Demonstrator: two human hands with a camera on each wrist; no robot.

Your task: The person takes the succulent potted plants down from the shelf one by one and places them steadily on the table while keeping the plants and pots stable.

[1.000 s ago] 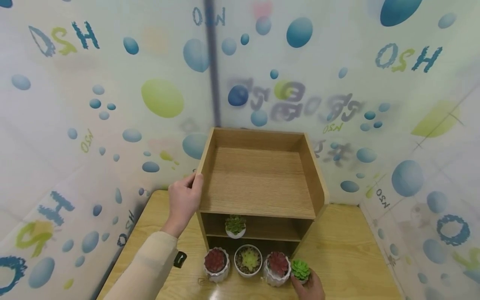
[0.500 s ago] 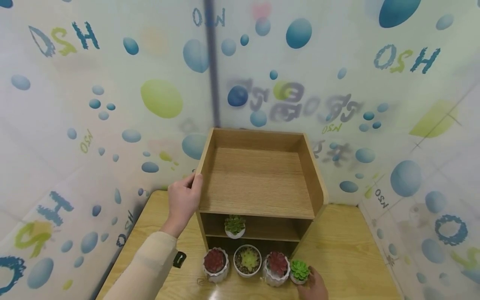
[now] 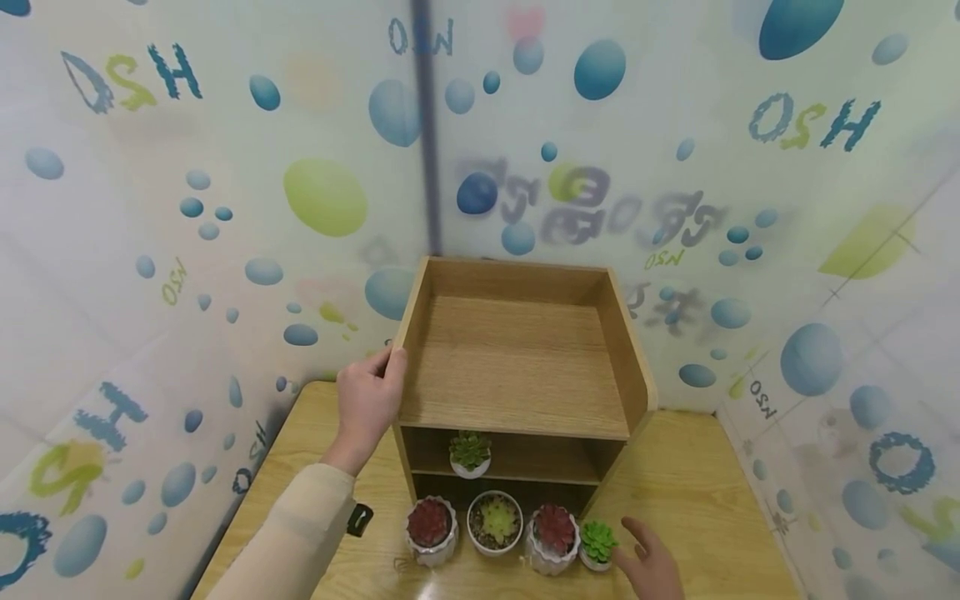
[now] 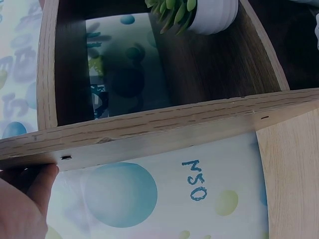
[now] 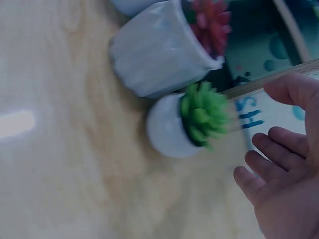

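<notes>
My left hand (image 3: 369, 400) grips the upper left side panel of a small wooden shelf (image 3: 517, 358); in the left wrist view its fingers (image 4: 44, 186) lie against the panel. My right hand (image 3: 651, 560), fingers spread, holds nothing and is just right of a bright green potted succulent (image 3: 598, 542). That plant's white pot (image 5: 169, 127) stands on the table. To its left, in a row before the shelf, stand a red succulent in a ribbed white pot (image 3: 553, 540), a yellow-green succulent (image 3: 496, 522) and another red succulent (image 3: 432, 527).
A dark green succulent (image 3: 470, 453) in a white pot stands on the shelf's middle level, toward the left. Wooden tabletop (image 3: 697, 483) extends to both sides of the shelf. Walls (image 3: 225, 167) printed with bubbles and letters enclose the back and sides.
My right hand has let go of the bright green potted succulent and moved off to the right, its fingers opening. My left hand keeps its grip on the shelf.
</notes>
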